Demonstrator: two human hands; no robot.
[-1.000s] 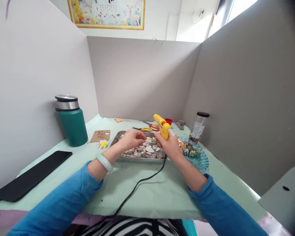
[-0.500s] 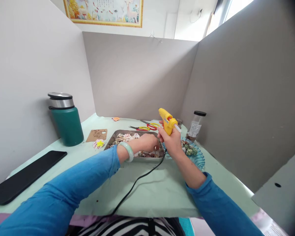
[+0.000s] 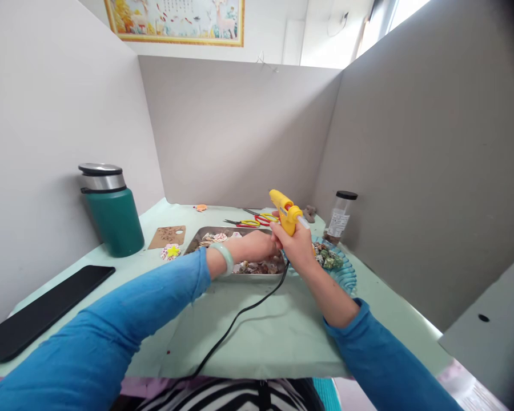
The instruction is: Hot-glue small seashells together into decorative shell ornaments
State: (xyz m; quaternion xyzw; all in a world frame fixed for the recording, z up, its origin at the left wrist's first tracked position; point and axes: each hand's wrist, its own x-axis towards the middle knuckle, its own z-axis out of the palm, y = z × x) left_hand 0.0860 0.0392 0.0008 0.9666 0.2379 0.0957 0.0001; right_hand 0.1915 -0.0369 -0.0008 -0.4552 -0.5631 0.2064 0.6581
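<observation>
My right hand (image 3: 297, 245) is closed around the handle of a yellow hot glue gun (image 3: 285, 210). The gun's nozzle points up and away to the left, and a clear glue stick juts out of its back. My left hand (image 3: 261, 245), with a pale green bangle at the wrist, hovers over the right side of a metal tray (image 3: 235, 277). Its fingers are curled together close to my right hand; the tips are hidden, so whatever they pinch does not show. Shells and small stone-like pieces (image 3: 257, 267) lie in the tray.
A blue glass plate (image 3: 349, 277) of stones sits right, by a black-lidded jar (image 3: 339, 217). Scissors (image 3: 265, 218) lie behind the tray. Left are a brown card (image 3: 167, 237), a flower piece (image 3: 170, 252), a green bottle (image 3: 115, 220) and a black slab (image 3: 47, 311). A black cord (image 3: 235, 317) crosses the front.
My left hand has risen a little from the tray's contents and come closer to my right hand. The glue gun has shifted slightly left and its tilt has changed.
</observation>
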